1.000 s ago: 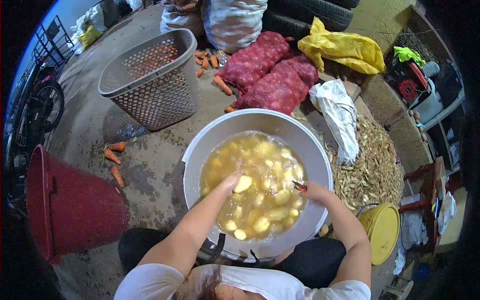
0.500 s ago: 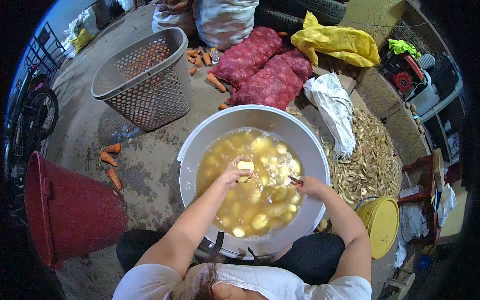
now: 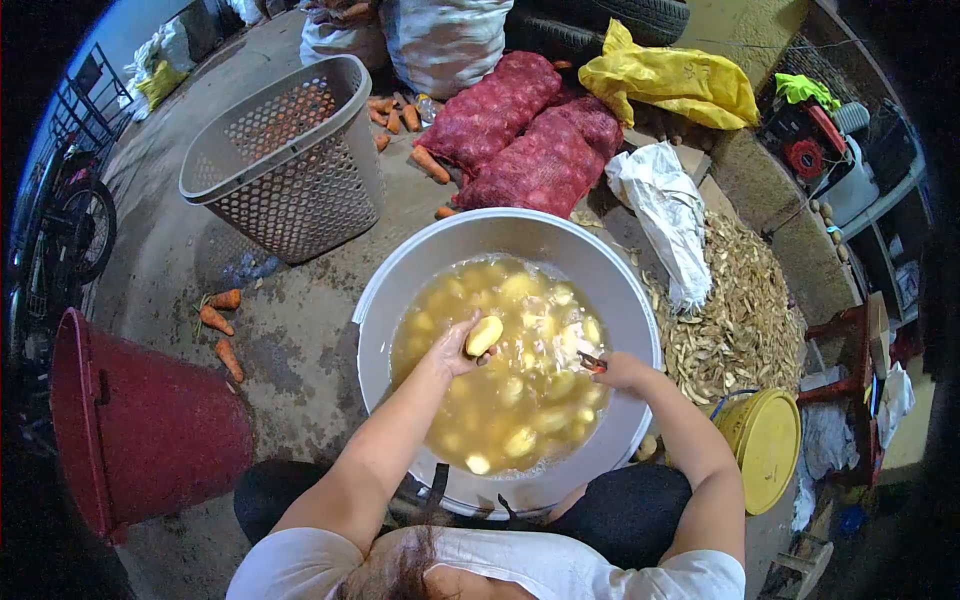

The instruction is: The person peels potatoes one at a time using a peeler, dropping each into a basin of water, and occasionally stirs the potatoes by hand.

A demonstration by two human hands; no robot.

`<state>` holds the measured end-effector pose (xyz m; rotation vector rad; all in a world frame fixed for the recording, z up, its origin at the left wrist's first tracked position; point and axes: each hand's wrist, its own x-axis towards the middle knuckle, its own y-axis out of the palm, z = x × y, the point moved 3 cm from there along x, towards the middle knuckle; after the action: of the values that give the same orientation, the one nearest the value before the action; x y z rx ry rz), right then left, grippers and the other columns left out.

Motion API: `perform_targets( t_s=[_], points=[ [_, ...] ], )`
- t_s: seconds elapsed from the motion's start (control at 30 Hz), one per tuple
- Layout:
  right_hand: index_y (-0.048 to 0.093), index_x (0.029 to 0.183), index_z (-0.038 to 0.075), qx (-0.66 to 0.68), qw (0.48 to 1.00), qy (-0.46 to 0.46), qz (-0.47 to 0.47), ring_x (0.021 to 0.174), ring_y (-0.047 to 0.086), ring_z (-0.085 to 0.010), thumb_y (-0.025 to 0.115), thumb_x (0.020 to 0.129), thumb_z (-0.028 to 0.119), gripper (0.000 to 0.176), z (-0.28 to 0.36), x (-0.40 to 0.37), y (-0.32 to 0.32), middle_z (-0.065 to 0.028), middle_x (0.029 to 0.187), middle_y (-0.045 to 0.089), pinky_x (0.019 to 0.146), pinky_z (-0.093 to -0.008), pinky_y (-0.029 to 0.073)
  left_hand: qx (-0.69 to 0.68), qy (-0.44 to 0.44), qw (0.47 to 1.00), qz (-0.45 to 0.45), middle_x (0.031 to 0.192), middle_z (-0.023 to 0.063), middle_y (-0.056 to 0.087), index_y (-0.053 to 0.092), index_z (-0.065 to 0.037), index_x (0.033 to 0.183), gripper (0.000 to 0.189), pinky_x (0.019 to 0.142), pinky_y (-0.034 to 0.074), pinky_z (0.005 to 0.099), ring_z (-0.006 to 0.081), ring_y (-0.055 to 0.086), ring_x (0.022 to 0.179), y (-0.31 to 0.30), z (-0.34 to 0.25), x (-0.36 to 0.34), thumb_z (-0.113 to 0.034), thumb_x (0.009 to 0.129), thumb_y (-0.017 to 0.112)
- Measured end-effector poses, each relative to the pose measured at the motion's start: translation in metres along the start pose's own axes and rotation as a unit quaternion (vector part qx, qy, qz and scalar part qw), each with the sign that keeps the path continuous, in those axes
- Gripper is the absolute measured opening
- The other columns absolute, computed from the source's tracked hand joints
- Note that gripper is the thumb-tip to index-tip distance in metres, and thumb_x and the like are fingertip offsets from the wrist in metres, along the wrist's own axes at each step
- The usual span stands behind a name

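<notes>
My left hand [image 3: 459, 347] is closed around a peeled potato [image 3: 484, 336], held above the murky water on the left side of a large grey tub [image 3: 375, 290]. The potato's yellow face is turned upward. Over the tub's right side, my right hand [image 3: 625, 371] grips a small peeler [image 3: 593, 363] with a red-orange handle and a dark head pointing left. Several peeled potatoes [image 3: 520, 441] float or lie in the water beneath both hands.
Potato peelings [image 3: 740, 315] are heaped right of the tub, beside a white sack [image 3: 660, 215] and a yellow bucket [image 3: 768, 450]. A red bin [image 3: 150, 425] stands left; a grey basket [image 3: 300, 185] holds carrots. Red mesh sacks [image 3: 545, 165] lie behind.
My left hand has turned the potato, so more of its peeled yellow side shows, and dropped slightly. My right hand with the peeler has barely moved.
</notes>
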<state>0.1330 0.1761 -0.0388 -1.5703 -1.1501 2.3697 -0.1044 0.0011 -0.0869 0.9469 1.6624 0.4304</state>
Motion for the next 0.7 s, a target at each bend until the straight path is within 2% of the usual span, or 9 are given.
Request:
perform_targets(
  t_s=[0.13, 0.23, 0.3, 0.33, 0.43, 0.5, 0.53, 0.63, 0.7],
  points=[
    [0.059, 0.092, 0.007, -0.041, 0.999, -0.015, -0.019, 0.08, 0.06, -0.0292, 0.058, 0.074, 0.04, 0.038, -0.004, 0.009, 0.003, -0.0167, 0.086, 0.062, 0.071, -0.0392, 0.047, 0.048, -0.007, 0.999, 0.022, 0.083, 0.0068, 0.058, 0.053, -0.012, 0.102, 0.035, 0.044, 0.041, 0.0263, 0.0178, 0.053, 0.059, -0.021, 0.002, 0.021, -0.043, 0.085, 0.048],
    [0.059, 0.094, 0.008, -0.04, 0.991, -0.065, -0.111, 0.08, 0.06, -0.0303, 0.059, 0.073, 0.039, 0.037, -0.003, 0.014, -0.001, -0.0173, 0.085, 0.062, 0.071, -0.0399, 0.047, 0.076, -0.056, 0.989, 0.116, 0.084, 0.0059, 0.057, 0.053, -0.016, 0.105, 0.033, 0.047, 0.042, 0.0262, 0.0168, 0.053, 0.063, -0.012, 0.012, 0.026, -0.041, 0.085, 0.049],
    [0.06, 0.096, 0.01, -0.022, 0.986, -0.053, -0.155, 0.081, 0.059, -0.0316, 0.061, 0.072, 0.03, 0.031, 0.008, 0.01, -0.01, -0.0176, 0.086, 0.061, 0.072, -0.0405, 0.047, 0.09, 0.016, 0.996, -0.01, 0.086, 0.0025, 0.059, 0.055, -0.014, 0.102, 0.031, 0.04, 0.041, 0.0237, 0.0155, 0.054, 0.058, 0.018, 0.015, 0.006, -0.041, 0.086, 0.048],
    [0.06, 0.096, 0.01, -0.021, 0.986, -0.051, -0.156, 0.081, 0.059, -0.0316, 0.061, 0.072, 0.03, 0.031, 0.009, 0.012, -0.009, -0.0176, 0.086, 0.061, 0.072, -0.0405, 0.047, 0.092, 0.015, 0.996, -0.009, 0.086, 0.0025, 0.059, 0.055, -0.014, 0.102, 0.031, 0.04, 0.041, 0.0237, 0.0155, 0.054, 0.058, 0.021, 0.016, 0.006, -0.041, 0.086, 0.048],
    [0.056, 0.108, 0.013, -0.009, 0.962, -0.131, -0.238, 0.082, 0.057, -0.031, 0.062, 0.07, 0.019, 0.04, 0.024, 0.005, -0.015, -0.0147, 0.086, 0.059, 0.074, -0.0398, 0.045, 0.092, 0.03, 0.995, 0.004, 0.085, 0.0045, 0.059, 0.055, -0.011, 0.098, 0.031, 0.042, 0.043, 0.0251, 0.0153, 0.055, 0.061, 0.028, 0.019, 0.008, -0.039, 0.089, 0.043],
    [0.044, 0.123, 0.018, -0.069, 0.89, -0.326, -0.309, 0.081, 0.054, -0.0303, 0.062, 0.068, 0.011, 0.059, 0.071, -0.038, -0.031, -0.0125, 0.084, 0.054, 0.075, -0.0391, 0.043, 0.089, -0.005, 0.996, -0.016, 0.082, 0.0061, 0.059, 0.054, -0.01, 0.096, 0.032, 0.042, 0.043, 0.0268, 0.0156, 0.056, 0.063, 0.027, 0.022, 0.013, -0.037, 0.091, 0.039],
    [0.032, 0.132, 0.022, -0.125, 0.897, -0.334, -0.261, 0.081, 0.052, -0.0289, 0.062, 0.068, 0.011, 0.072, 0.087, -0.046, -0.032, -0.0112, 0.083, 0.051, 0.074, -0.039, 0.042, 0.089, -0.006, 0.996, -0.016, 0.082, 0.0061, 0.059, 0.054, -0.01, 0.096, 0.032, 0.042, 0.043, 0.0268, 0.0156, 0.056, 0.063, 0.029, 0.023, 0.013, -0.037, 0.091, 0.039],
    [0.031, 0.132, 0.022, -0.168, 0.879, -0.383, -0.231, 0.082, 0.053, -0.0285, 0.062, 0.068, 0.01, 0.072, 0.116, -0.055, -0.024, -0.012, 0.083, 0.053, 0.072, -0.0392, 0.042, 0.119, 0.023, 0.991, -0.051, 0.079, 0.0068, 0.059, 0.054, -0.01, 0.097, 0.032, 0.041, 0.042, 0.0269, 0.0155, 0.055, 0.06, 0.044, 0.026, 0.009, -0.036, 0.091, 0.037],
    [0.029, 0.133, 0.021, -0.183, 0.909, -0.315, -0.2, 0.084, 0.054, -0.0279, 0.061, 0.068, 0.011, 0.073, 0.118, -0.052, -0.019, -0.0123, 0.086, 0.054, 0.072, -0.0388, 0.042, 0.105, 0.026, 0.988, -0.111, 0.071, 0.0067, 0.058, 0.053, -0.009, 0.097, 0.031, 0.036, 0.037, 0.0261, 0.0154, 0.051, 0.049, 0.055, 0.027, 0.003, -0.035, 0.092, 0.035]
  ],
)
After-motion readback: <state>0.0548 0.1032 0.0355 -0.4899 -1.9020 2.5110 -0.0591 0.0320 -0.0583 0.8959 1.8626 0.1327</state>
